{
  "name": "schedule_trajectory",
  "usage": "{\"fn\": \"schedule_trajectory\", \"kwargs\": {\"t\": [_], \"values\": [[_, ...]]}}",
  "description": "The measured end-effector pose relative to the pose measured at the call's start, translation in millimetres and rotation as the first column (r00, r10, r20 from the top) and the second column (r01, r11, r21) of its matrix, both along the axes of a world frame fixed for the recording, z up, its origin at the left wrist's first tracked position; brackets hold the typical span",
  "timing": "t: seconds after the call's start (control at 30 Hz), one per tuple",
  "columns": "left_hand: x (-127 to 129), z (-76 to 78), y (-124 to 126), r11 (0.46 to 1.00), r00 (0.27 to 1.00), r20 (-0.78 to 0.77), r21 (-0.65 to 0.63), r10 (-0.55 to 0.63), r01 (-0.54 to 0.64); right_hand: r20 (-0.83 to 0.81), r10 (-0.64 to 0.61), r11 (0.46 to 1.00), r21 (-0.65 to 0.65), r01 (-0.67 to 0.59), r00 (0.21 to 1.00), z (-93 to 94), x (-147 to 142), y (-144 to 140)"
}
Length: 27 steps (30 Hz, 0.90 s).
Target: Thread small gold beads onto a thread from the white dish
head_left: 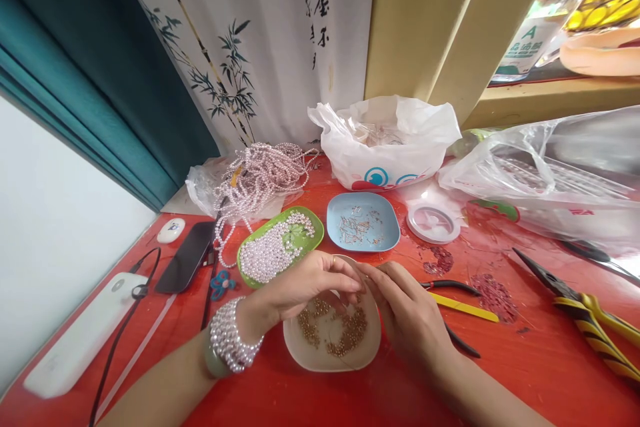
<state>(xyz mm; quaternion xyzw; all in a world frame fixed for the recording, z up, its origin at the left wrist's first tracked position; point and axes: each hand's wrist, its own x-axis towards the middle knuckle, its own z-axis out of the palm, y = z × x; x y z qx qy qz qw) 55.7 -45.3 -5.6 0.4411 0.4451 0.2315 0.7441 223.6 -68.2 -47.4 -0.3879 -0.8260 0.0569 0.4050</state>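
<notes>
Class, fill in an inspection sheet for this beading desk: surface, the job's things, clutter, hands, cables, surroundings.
Surface: red table, thread scraps on it.
Job's things: beige dish of small gold beads; green dish of pearls; blue dish of pins.
Clutter: pearl strands, white bag, spool, pliers, phone.
Hands: left hand and right hand meet over the beige dish; what the fingers pinch is too small to tell.
Cables: black cord at left.
Surroundings: bamboo-print curtain, teal curtain.
</notes>
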Motion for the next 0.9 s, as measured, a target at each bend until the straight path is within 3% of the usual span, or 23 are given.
{"fn": "schedule_trajectory", "kwargs": {"t": [0.17, 0.37, 0.67, 0.9], "values": [[0.3, -4.2, -0.2, 1.0, 1.0, 0.009, -0.002, 0.007, -0.007, 0.181, -0.009, 0.997, 0.077, -0.005, 0.983, 0.5, 0.2, 1.6], [-2.4, -3.1, 1.5, 1.0, 1.0, 0.008, 0.01, 0.015, -0.015, 0.261, -0.033, 0.984, 0.178, -0.014, 0.965, -0.1, 3.9, 3.7], [-5.8, 3.4, 6.4, 0.999, 0.998, -0.052, -0.037, -0.02, 0.018, 0.322, -0.02, 0.991, 0.134, -0.025, 0.946, -1.5, 5.3, 3.2], [-9.4, 2.2, 6.9, 0.998, 0.998, -0.066, 0.061, -0.017, 0.021, 0.317, -0.036, 0.985, 0.171, -0.019, 0.948, -1.5, 4.5, 1.9]]}}
